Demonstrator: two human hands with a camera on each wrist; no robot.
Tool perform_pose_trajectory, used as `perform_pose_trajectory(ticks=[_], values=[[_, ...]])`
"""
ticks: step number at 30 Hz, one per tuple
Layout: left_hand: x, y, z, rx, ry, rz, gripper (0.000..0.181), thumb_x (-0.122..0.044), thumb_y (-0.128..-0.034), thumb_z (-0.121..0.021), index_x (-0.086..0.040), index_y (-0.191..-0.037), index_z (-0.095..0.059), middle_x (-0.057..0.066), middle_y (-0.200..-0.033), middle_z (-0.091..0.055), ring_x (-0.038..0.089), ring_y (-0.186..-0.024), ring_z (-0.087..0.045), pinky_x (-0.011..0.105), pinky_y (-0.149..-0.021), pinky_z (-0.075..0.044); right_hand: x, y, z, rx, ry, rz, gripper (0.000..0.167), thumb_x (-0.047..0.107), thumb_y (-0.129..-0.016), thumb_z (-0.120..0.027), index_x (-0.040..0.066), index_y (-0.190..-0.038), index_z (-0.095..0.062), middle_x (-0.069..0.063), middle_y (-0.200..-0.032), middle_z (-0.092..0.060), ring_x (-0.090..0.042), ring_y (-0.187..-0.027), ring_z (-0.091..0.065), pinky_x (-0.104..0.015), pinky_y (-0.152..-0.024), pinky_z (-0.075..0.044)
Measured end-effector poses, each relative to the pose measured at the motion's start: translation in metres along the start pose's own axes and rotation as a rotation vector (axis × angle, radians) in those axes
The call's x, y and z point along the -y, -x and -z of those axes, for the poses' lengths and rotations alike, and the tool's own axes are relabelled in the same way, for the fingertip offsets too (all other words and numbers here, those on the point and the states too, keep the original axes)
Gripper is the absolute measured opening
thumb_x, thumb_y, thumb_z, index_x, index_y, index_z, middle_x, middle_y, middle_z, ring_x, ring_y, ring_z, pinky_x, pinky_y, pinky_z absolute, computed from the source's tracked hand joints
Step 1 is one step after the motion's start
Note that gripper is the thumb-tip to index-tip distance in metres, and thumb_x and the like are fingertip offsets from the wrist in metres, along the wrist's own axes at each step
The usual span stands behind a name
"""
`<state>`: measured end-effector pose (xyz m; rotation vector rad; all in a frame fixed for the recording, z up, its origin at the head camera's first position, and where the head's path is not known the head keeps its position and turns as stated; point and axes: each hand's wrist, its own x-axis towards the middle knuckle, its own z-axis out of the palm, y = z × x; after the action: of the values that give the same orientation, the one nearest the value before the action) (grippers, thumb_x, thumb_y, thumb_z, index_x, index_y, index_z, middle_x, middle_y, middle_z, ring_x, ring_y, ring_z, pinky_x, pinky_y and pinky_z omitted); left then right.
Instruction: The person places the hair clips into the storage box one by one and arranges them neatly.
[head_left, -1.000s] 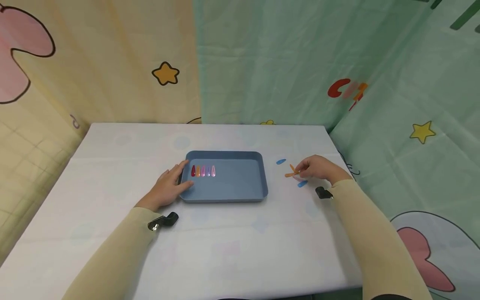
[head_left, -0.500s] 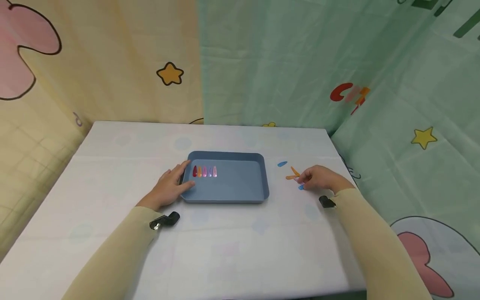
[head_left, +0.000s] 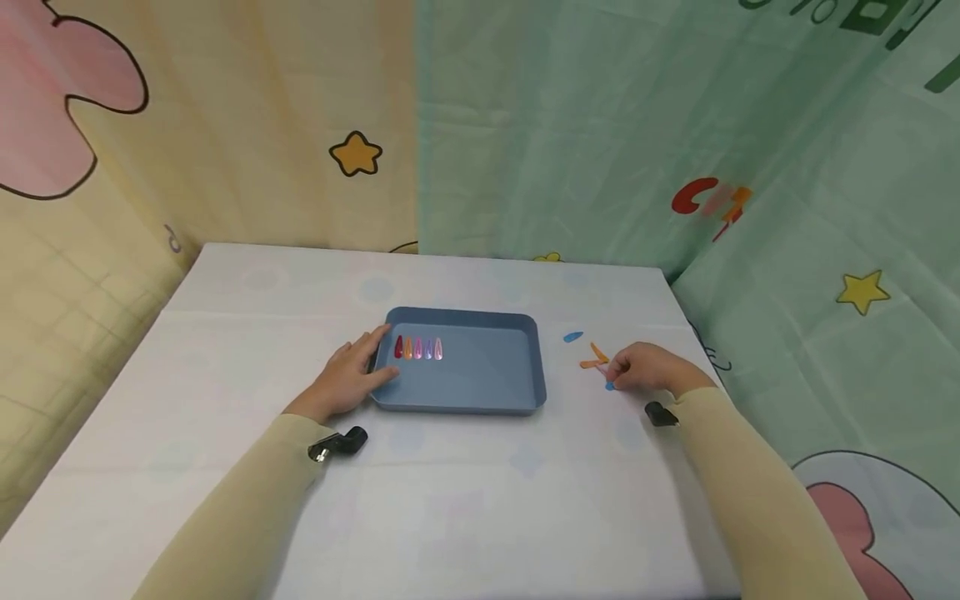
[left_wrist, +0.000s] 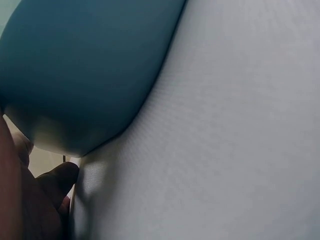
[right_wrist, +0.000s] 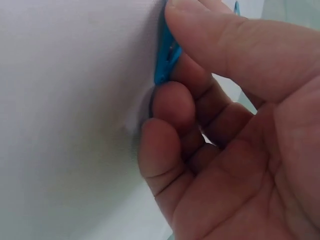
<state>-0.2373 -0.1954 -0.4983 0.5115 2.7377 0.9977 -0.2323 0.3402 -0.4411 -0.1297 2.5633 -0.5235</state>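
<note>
My left hand (head_left: 345,379) rests on the left edge of a blue-grey tray (head_left: 487,375), fingers spread along the rim and thumb reaching over it. Inside the tray, near that thumb, a row of several snap hair clips stands side by side, from a red hair clip (head_left: 399,347) to a pale pink hair clip (head_left: 438,348). Right of the tray, my right hand (head_left: 651,367) pinches a blue hair clip (right_wrist: 164,65) between thumb and fingers, low at the tabletop. Beside its fingertips lie orange hair clips (head_left: 591,364) and a partly hidden pale pink one.
Another blue hair clip (head_left: 573,337) lies apart, farther back on the white-covered table (head_left: 480,500). Patterned curtains (head_left: 525,125) hang behind the table and along its sides.
My right hand has moved from the orange clips a little toward me, to the nearer blue hair clip, and now pinches it. The left hand stays on the tray; the head view has shifted slightly.
</note>
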Motion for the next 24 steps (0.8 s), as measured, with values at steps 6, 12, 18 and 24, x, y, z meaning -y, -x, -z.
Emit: perform_pose_trajectory(ticks=[6,12,18,24], values=[[-0.004,0.003,0.0,-0.007,0.0,-0.005,0.085,-0.048,-0.1043,-0.061,-0.02,-0.171,-0.017,0.019,-0.175,-0.021,0.044,-0.163,-0.014,0.06,-0.133,-0.002,-0.001,0.001,0.004,0.023,0.039,0.061,0.006,0.009,-0.095,-0.072,0.01,-0.097,-0.077,-0.004,-0.1,-0.07,-0.022,-0.094,-0.057,-0.031,-0.081,-0.049],[-0.006,0.002,0.0,-0.012,-0.012,-0.007,0.086,-0.052,-0.1036,-0.06,-0.02,-0.171,-0.017,0.019,-0.175,-0.022,0.043,-0.163,-0.016,0.059,-0.133,-0.004,-0.001,0.0,0.012,0.046,-0.035,0.087,0.007,0.011,-0.098,-0.067,0.007,-0.098,-0.072,-0.003,-0.092,-0.063,-0.019,-0.086,-0.052,-0.03,-0.074,-0.043],[-0.004,0.002,-0.001,-0.018,-0.017,-0.002,0.086,-0.053,-0.1031,-0.06,-0.02,-0.17,-0.018,0.02,-0.175,-0.023,0.042,-0.163,-0.016,0.059,-0.133,-0.004,0.002,0.001,0.014,0.009,-0.172,0.106,0.017,0.013,-0.104,-0.06,0.002,-0.115,-0.067,-0.009,-0.097,-0.066,-0.021,-0.083,-0.051,-0.031,-0.074,-0.045],[-0.006,0.002,0.0,-0.01,-0.017,0.002,0.086,-0.052,-0.1035,-0.06,-0.02,-0.171,-0.017,0.019,-0.175,-0.022,0.042,-0.163,-0.015,0.059,-0.133,-0.004,0.012,0.003,0.017,-0.059,-0.241,0.112,0.035,0.019,-0.111,-0.053,0.005,-0.141,-0.061,-0.015,-0.123,-0.072,-0.026,-0.109,-0.059,-0.035,-0.09,-0.05]])
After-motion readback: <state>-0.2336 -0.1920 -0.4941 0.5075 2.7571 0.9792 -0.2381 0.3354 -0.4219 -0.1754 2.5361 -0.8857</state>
